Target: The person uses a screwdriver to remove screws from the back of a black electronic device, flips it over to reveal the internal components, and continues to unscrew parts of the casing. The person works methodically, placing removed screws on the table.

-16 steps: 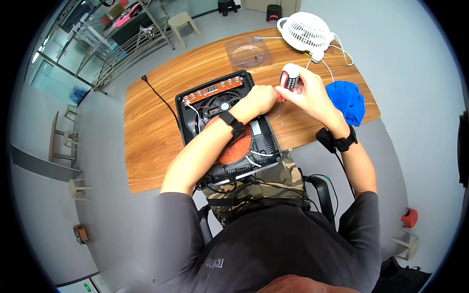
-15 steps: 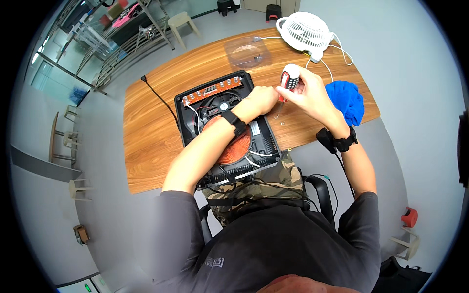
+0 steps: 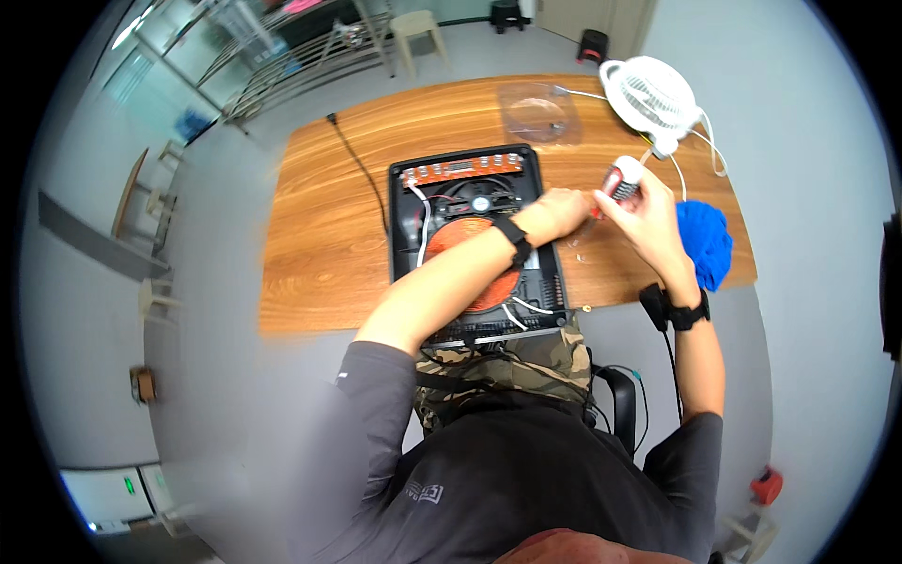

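An opened induction cooker [image 3: 396, 202] lies on the wooden table's front edge, showing its round copper coil [image 3: 460, 237], cooling fan [image 3: 479, 203] and orange control board [image 3: 460, 168]. My right hand [image 3: 650, 218] is wrapped round the white, red and black handle of a screwdriver [image 3: 617, 179], held tilted just right of the cooker. My left hand [image 3: 562, 211] reaches across the coil, its fingers closed by the screwdriver's lower end; what they pinch is hidden. Small silvery pieces, perhaps screws [image 3: 580, 257], lie on the table below the hands.
A white fan [image 3: 653, 99] stands at the far right with its cable looped beside it. Nearer lies a bunched blue cloth [image 3: 705, 244]. At the back is a clear plastic tray [image 3: 540, 113] with small parts in it. A black power cord [image 3: 362, 169] runs left of the cooker.
The whole view has shifted, so the table and cooker appear further right and slightly turned. Both hands stay together at the screwdriver, beside the cooker.
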Action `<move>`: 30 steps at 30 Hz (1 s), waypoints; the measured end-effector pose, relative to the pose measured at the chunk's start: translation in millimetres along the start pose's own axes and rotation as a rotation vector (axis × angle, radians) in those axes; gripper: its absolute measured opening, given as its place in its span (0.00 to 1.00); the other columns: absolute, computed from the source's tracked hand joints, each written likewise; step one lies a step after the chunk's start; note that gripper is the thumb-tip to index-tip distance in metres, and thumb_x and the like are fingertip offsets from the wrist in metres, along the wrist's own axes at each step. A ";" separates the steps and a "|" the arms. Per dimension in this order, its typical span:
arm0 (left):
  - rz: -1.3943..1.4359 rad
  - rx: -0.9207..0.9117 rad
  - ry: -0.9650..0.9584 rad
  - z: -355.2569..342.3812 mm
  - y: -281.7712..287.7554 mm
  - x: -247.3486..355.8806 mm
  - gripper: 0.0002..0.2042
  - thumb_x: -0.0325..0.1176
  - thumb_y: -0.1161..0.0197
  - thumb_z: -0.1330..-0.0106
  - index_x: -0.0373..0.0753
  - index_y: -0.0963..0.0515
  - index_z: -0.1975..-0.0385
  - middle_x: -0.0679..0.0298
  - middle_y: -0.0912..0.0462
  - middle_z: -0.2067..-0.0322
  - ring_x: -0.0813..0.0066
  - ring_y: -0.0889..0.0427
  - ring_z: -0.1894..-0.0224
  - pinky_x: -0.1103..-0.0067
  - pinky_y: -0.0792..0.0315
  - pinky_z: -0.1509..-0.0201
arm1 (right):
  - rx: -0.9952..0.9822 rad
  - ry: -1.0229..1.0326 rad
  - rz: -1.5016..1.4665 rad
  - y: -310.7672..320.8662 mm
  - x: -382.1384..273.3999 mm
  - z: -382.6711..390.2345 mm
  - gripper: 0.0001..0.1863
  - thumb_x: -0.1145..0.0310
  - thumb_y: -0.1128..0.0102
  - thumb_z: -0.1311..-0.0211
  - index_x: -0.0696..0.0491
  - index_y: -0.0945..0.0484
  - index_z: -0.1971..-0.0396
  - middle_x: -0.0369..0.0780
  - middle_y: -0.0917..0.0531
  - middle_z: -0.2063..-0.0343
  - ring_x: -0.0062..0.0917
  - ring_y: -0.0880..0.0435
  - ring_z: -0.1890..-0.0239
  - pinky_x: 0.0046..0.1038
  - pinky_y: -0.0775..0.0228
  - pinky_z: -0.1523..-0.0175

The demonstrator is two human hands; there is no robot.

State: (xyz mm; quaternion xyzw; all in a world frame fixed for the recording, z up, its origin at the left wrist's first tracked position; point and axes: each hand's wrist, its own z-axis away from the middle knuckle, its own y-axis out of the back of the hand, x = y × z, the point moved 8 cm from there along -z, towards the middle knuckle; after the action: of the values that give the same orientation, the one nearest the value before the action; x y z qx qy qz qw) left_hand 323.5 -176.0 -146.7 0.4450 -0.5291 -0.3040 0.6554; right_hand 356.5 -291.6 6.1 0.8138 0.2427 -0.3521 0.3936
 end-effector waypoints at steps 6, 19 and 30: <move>-0.157 -0.079 -0.034 -8.4 -11.2 -5.2 0.14 0.39 0.42 0.29 0.38 0.14 0.57 0.47 0.11 0.59 0.49 0.11 0.53 0.59 0.19 0.48 | -0.032 -0.051 0.022 -1.9 11.1 -0.9 0.13 0.71 0.23 0.40 0.58 0.19 0.61 0.30 0.19 0.71 0.11 0.30 0.72 0.19 0.33 0.67; -0.118 0.281 -0.108 131.0 114.4 -17.2 0.12 0.37 0.39 0.33 0.42 0.14 0.56 0.56 0.18 0.56 0.52 0.15 0.51 0.61 0.19 0.49 | -0.178 0.053 -0.003 -52.1 -30.9 -10.6 0.17 0.69 0.24 0.37 0.60 0.20 0.54 0.33 0.15 0.67 0.12 0.15 0.68 0.19 0.21 0.64; -0.089 0.311 0.072 276.1 173.0 -43.4 0.09 0.36 0.36 0.30 0.38 0.16 0.61 0.56 0.15 0.63 0.51 0.14 0.57 0.60 0.20 0.54 | -0.446 0.312 -0.119 -151.7 -145.4 9.4 0.19 0.62 0.21 0.44 0.58 0.20 0.62 0.40 0.17 0.68 0.27 0.18 0.70 0.28 0.23 0.61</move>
State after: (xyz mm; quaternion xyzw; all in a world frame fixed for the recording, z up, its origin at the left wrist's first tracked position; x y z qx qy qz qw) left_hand 33.7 -138.0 3.7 0.5747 -0.5259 -0.2311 0.5829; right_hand 158.7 -229.5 41.8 0.7358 0.4190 -0.1830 0.4996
